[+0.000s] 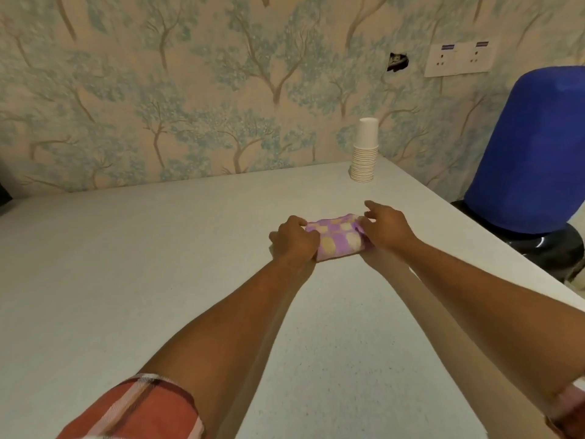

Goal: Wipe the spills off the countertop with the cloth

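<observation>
Both arms reach forward over the pale speckled counter (pixel 158 264), and the two hands meet on a small bundled cloth (pixel 338 237), purple with cream oval patches. The cloth lies on the counter directly between the hands, folded or bunched into a compact shape.

The left hand (pixel 296 239) is curled closed over the cloth's left end, fingers tucked in and knuckles up, gripping the fabric. The right hand (pixel 387 226) presses on the cloth's right end with its fingers bent and partly spread; the thumb side pinches the fabric's upper edge, while the index finger lifts slightly free beyond it. Both hands rest low, touching or nearly touching the counter through the cloth.

Beyond the right hand, near the far corner of the counter against the wall, stands a stack of white paper cups (pixel 364 153), upside down and well apart from the cloth. Further to the right of the right hand, off the counter's edge, a large blue bottle (pixel 535 147) sits inverted on a dark base (pixel 544 245). On the tree-patterned wallpaper (pixel 158 90) above it hangs a white socket plate (pixel 459 60), with a dark hole (pixel 397 62) in the wall just to its left.

A red checked sleeve (pixel 136 410) is rolled up on the left arm. No spill can be made out on the counter around the hands.
</observation>
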Tool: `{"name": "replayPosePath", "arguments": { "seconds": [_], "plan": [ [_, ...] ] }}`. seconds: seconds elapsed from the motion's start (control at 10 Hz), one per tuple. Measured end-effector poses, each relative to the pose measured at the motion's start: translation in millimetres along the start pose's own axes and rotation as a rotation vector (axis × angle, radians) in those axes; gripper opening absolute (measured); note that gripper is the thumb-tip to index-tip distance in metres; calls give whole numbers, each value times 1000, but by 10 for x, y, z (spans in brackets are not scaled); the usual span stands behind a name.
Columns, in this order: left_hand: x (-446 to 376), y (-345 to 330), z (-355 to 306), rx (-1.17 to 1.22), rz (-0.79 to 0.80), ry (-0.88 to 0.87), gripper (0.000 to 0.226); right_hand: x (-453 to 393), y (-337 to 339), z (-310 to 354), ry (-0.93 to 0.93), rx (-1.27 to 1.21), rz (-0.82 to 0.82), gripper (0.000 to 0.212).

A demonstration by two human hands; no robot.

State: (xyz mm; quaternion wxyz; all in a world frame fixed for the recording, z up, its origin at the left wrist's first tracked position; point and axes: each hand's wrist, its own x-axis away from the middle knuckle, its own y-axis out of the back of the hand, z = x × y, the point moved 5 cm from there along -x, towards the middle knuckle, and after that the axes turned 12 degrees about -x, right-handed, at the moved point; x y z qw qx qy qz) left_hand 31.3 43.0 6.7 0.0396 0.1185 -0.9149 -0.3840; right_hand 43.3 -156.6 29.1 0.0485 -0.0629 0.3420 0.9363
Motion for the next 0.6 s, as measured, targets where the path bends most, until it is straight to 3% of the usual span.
{"name": "replayPosePath", "arguments": {
  "seconds": [0.1,0.2,0.3,0.5,0.6],
  "plan": [
    [-32,-74,-37,-231,-70,-202,37,42,-164,-14,199,129,12,46],
    [-43,-161,-152,-345,-41,-480,41,97,-313,33,368,156,88,32],
    [-36,-261,-162,-476,135,-591,36,107,-345,10,362,196,113,28],
    [77,-218,-148,-619,262,-607,40,129,-368,-46,182,347,193,40],
    [105,-71,-179,-575,173,-617,47,154,-413,140,230,354,141,54]
  ]
}}
